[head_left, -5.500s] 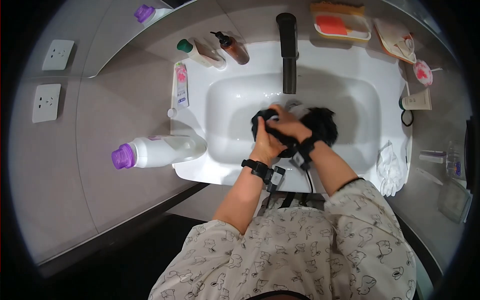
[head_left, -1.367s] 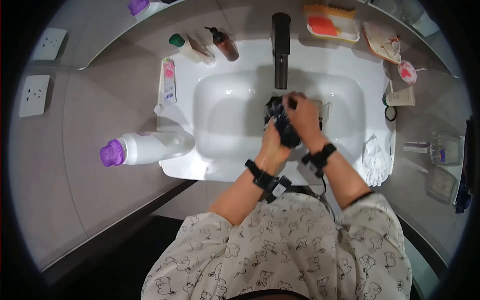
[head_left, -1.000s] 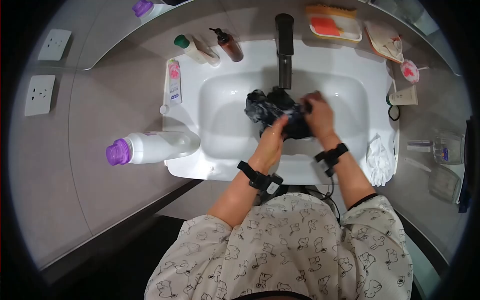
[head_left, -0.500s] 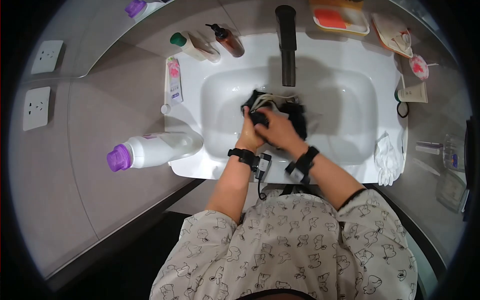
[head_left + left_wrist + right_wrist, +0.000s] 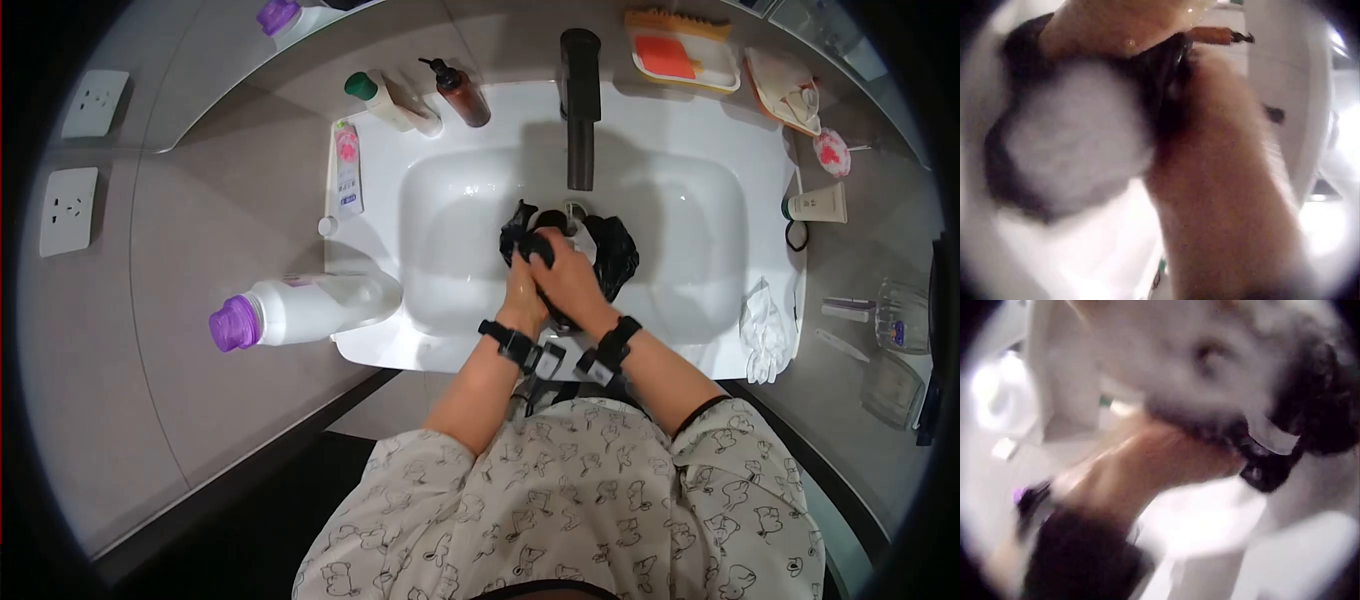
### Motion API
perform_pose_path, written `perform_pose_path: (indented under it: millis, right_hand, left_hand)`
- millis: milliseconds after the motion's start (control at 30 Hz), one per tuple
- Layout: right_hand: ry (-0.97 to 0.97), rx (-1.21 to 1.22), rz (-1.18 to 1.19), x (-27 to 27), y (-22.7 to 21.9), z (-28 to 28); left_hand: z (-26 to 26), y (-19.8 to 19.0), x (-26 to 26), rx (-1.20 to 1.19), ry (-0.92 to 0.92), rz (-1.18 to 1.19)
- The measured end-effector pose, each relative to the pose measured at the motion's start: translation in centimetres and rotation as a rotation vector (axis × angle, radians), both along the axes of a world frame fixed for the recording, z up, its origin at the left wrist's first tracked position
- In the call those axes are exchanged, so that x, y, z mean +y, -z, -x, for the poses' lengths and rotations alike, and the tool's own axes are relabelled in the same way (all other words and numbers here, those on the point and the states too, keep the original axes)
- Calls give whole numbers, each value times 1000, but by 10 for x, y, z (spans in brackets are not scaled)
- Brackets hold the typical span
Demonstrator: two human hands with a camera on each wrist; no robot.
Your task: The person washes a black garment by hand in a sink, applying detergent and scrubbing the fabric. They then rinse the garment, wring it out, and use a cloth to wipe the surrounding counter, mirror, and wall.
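Item 1: black cloth (image 5: 610,255), wet and bunched, in the white sink (image 5: 690,200) just below the black tap (image 5: 580,110). Part of it trails out to the right of my hands.

Item 2: my left hand (image 5: 524,290), fingers curled round the cloth's left side, gripping it.

Item 3: my right hand (image 5: 565,280), laid over the left and clenched on the same bundle; the two hands touch. Both wrist views are blurred and show only dark cloth against skin.

Item 4: white bottle with purple cap (image 5: 300,305), lying on its side at the sink's left rim.

Item 5: brown pump bottle (image 5: 462,92) and a green-capped tube (image 5: 385,100), behind the sink's left corner.

Item 6: white gloves (image 5: 765,330), on the table by the sink's right edge.
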State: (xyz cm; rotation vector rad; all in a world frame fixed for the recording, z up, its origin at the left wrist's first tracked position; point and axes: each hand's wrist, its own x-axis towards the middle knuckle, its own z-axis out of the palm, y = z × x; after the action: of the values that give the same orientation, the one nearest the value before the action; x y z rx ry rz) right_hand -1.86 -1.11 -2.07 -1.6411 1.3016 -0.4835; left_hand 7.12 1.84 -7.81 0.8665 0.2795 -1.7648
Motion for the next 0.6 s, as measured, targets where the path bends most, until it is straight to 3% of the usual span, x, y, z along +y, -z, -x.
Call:
perform_pose_path:
  millis: [33, 67, 100, 167, 233, 267, 300, 333, 367, 433, 467, 500, 533, 567, 600]
  right_hand:
    - [-7, 124, 15, -16, 11, 8]
    - [58, 104, 220, -30, 27, 23]
    - [38, 103, 287, -53, 35, 43]
    - [-249, 399, 333, -93, 40, 86]
    - [-338, 460, 484, -107, 71, 137]
    - [-261, 357, 213, -107, 63, 148]
    - [-178, 255, -58, -106, 55, 161]
    - [16, 204, -313, -103, 42, 157]
    - [14, 214, -318, -101, 43, 147]
    - [277, -265, -666, -102, 54, 119]
    - [160, -295, -600, -107, 72, 101]
    - [47, -327, -535, -112, 86, 82]
    - [-69, -247, -488, -113, 67, 65]
    - [-180, -165, -446, -109, 49, 57]
    - [-324, -21, -168, -96, 52, 63]
  left_hand:
    - [6, -28, -3, -75, -1, -84]
    - [6, -30, -2, -109, 84, -85]
    - [4, -65, -7, -321, 328, -16]
    - [-27, -45, -25, -958, 1057, 163]
    - [-57, -43, -37, -1460, 1353, 304]
    - [-75, -35, -40, -1707, 1364, 348]
    - [-87, -26, -38, -1945, 1229, 276]
    - [-92, -25, -49, -1794, 1056, 128]
    - [-89, -7, -61, -1783, 1057, 126]
    - [-75, 36, -81, -1373, 766, 99]
    - [-62, 54, -85, -1370, 761, 90]
    - [-45, 70, -89, -1261, 819, 244]
    - [-37, 79, -96, -1148, 872, 408]
    - [-25, 36, -83, -1177, 853, 386]
    - [-27, 26, -73, -1214, 1011, 474]
